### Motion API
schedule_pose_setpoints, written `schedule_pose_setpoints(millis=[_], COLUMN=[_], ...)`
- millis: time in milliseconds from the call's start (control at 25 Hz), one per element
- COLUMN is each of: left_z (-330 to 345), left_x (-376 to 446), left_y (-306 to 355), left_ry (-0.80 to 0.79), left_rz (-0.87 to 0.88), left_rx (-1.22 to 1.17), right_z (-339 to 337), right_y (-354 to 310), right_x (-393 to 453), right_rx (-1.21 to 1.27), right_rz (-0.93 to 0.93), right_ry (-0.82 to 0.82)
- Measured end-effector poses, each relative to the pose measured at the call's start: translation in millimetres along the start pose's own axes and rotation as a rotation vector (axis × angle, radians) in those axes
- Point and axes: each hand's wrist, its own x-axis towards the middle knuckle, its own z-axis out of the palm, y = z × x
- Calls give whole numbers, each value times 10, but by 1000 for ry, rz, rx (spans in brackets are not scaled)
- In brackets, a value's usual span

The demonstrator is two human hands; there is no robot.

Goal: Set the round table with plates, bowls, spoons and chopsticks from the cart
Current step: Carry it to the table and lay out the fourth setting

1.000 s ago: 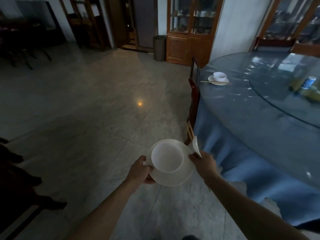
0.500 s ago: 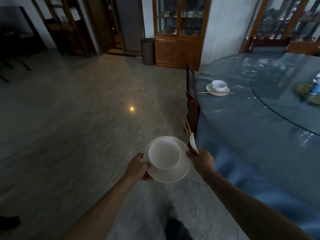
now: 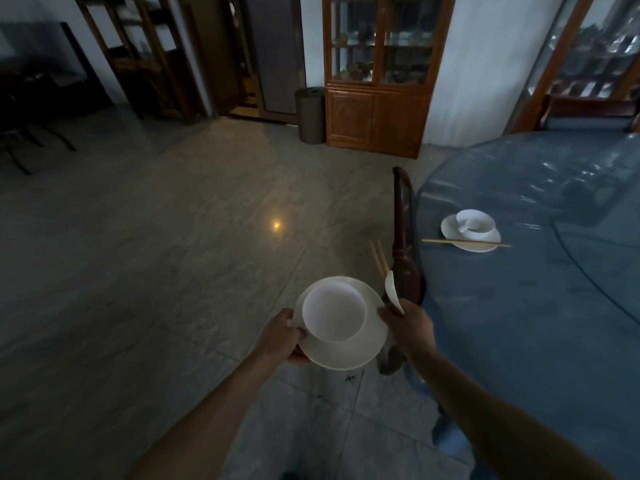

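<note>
My left hand (image 3: pixel 281 337) grips the left rim of a white plate (image 3: pixel 360 351) with a white bowl (image 3: pixel 334 311) sitting on it, held above the floor. My right hand (image 3: pixel 408 325) holds a white spoon (image 3: pixel 392 291) and a pair of wooden chopsticks (image 3: pixel 378 256) that stick up away from me, just right of the plate. The round table (image 3: pixel 519 306), covered in blue cloth under a clear sheet, lies to the right. On it stands one set place: a plate (image 3: pixel 450 230) with a bowl (image 3: pixel 476 221) and chopsticks (image 3: pixel 465 242) lying across its near edge.
A dark wooden chair (image 3: pixel 403 237) stands against the table's left edge, just beyond my right hand. A glass turntable (image 3: pixel 602 258) covers the table's middle. A wooden display cabinet (image 3: pixel 379 71) and a bin (image 3: pixel 311 114) stand at the far wall. Tiled floor stretches to the left.
The view has swung and moved forward along the table's edge; the set place and the chair now appear closer. Both hands keep the same hold on the plate, spoon and chopsticks.
</note>
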Motion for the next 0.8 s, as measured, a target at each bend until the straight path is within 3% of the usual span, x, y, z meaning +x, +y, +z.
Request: schedule_pose_setpoints(millis=[280,800], left_z=[-211,-793], left_x=[1210,3707], left_y=[557,1910], left_ry=[-42,-153], left_rz=[16,49], left_rx=[-1,252], right_z=[373,1296], right_y=[-443,-1444], right_x=[1159,3364], right_rx=[-22,23], right_rz=[4,189], right_ry=[9,156])
